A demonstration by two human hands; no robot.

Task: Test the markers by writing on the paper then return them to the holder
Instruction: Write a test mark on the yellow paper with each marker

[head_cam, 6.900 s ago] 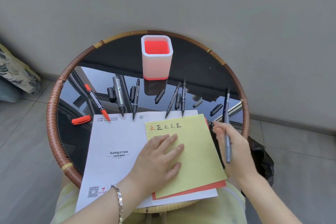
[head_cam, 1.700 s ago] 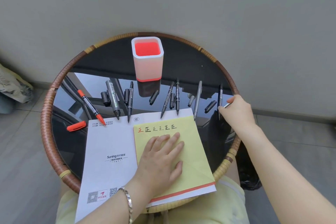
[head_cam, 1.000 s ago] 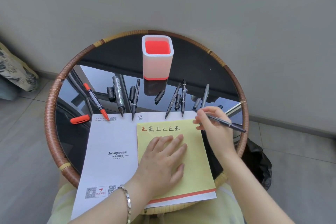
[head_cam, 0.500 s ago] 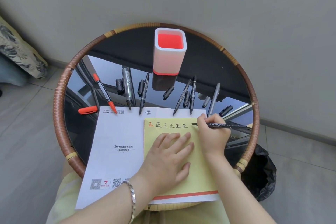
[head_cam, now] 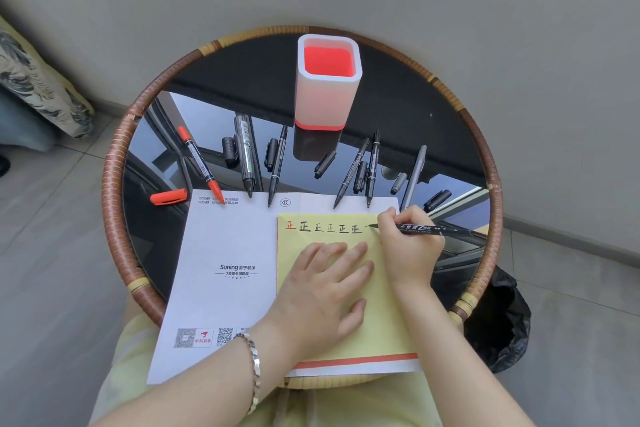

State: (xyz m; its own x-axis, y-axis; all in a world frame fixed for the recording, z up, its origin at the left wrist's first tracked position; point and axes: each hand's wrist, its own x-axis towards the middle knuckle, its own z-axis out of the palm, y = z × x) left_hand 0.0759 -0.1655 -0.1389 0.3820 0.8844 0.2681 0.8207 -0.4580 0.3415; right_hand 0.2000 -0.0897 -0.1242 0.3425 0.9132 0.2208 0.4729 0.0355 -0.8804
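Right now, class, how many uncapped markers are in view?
7. Six lie between the holder and the white paper: orange marker, thick black marker, three thin black markers, grey marker. The right hand holds the seventh marker. None seems hidden.

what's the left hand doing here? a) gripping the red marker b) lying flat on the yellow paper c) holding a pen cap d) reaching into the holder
b: the left hand lies flat with straight fingers on the yellow paper, while the right hand writes with the black marker.

Likely a home — rattan-rimmed glass table (head_cam: 114, 163), tiled floor (head_cam: 52, 253), patterned cushion (head_cam: 31, 80).
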